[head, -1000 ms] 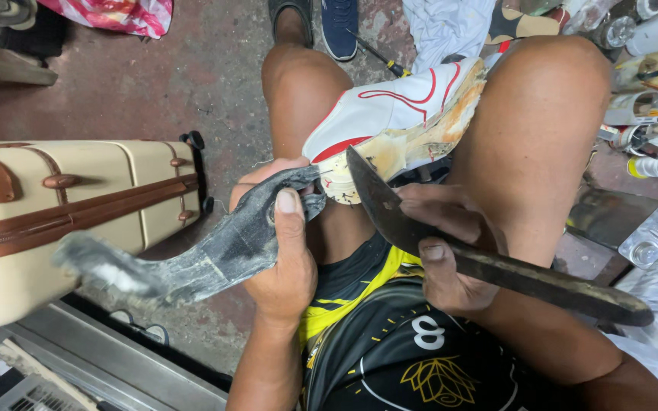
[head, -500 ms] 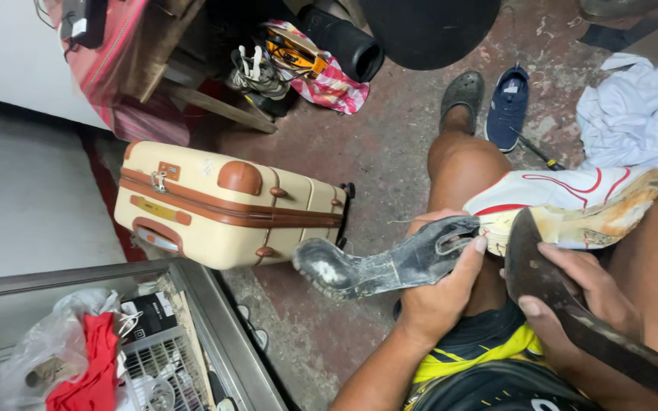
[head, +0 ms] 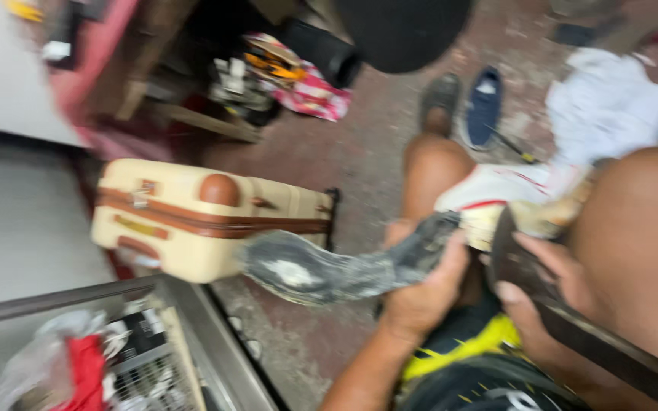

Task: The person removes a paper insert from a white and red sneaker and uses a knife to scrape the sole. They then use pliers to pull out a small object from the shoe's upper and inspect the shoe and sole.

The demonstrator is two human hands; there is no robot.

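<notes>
My left hand (head: 420, 293) is clamped round the worn grey sole (head: 329, 266) peeling off the shoe (head: 496, 202) on my lap, right hand (head: 535, 297) gripping the knife (head: 573, 320); the sole looks floppy, light and gritty, best held near the joint.

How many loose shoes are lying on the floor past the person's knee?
2: a grey shoe and a blue shoe side by side on the floor beyond the knee. The picture is blurred; others may be hidden.

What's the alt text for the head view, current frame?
Seated person's left hand grips a peeled grey shoe sole; the right hand holds a dark blade beside a white shoe. A cream suitcase lies left.
</notes>
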